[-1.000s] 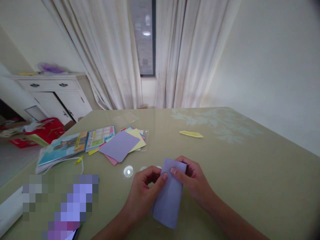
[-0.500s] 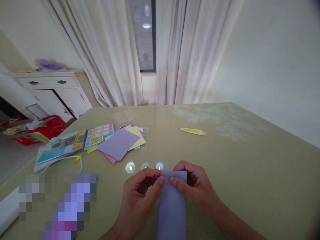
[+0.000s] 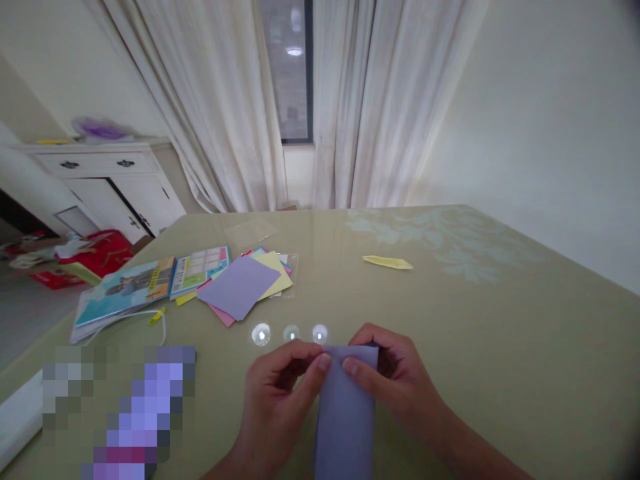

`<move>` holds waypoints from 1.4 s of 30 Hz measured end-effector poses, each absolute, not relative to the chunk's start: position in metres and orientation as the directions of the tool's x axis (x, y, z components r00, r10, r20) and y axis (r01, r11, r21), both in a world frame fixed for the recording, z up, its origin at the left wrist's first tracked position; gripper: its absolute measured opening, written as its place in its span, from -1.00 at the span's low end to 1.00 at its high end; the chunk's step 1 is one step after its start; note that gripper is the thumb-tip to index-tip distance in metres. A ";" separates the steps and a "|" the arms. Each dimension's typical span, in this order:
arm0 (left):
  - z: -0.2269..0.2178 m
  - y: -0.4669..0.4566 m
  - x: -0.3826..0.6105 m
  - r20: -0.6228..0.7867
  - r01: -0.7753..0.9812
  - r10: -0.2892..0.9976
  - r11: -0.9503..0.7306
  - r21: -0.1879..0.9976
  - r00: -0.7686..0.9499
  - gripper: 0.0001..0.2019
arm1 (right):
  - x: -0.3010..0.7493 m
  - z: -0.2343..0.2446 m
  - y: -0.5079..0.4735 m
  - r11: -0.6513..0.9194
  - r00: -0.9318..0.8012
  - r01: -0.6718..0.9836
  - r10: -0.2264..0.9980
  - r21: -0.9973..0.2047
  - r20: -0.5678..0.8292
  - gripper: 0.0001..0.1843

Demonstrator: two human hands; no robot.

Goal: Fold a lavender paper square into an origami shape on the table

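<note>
A folded strip of purple paper [image 3: 345,420] stands lengthwise at the front middle of the table, its lower end cut off by the picture's edge. My left hand [image 3: 287,393] pinches its top left corner between thumb and index finger. At the top right, my right hand [image 3: 395,370] grips the same paper, thumb on the front face and fingers behind it. Farther off lies a narrow folded piece of yellow paper [image 3: 387,263], apart from both hands.
Loose coloured sheets [image 3: 240,287] lie spread left of centre, beside booklets [image 3: 125,290] and a white cable [image 3: 163,327]. A clear plastic sleeve [image 3: 250,232] is behind them. A pixelated purple object [image 3: 150,393] sits at the front left. Curtains [image 3: 220,100] hang beyond the table.
The top edge of the purple paper has shifted very slightly right and tilted. Both hands keep their hold, with the right thumb a touch farther right.
</note>
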State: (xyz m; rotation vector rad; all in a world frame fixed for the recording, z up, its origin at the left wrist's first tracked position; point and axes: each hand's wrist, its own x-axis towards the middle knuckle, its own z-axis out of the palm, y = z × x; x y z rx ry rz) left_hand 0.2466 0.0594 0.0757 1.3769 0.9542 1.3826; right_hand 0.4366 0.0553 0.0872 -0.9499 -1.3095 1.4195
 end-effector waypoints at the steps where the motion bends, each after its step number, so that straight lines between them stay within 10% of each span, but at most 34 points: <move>1: 0.075 0.059 0.246 0.271 -0.084 0.960 -0.265 0.960 0.064 -0.95 | 0.437 0.087 0.055 0.024 -0.249 -0.134 0.967 -0.991 0.057 -0.67; 42: 0.074 0.063 0.244 0.257 0.150 0.963 -0.243 0.958 -0.084 -0.78 | 0.435 0.087 0.068 0.008 -0.044 -0.055 0.999 -0.998 0.011 -0.55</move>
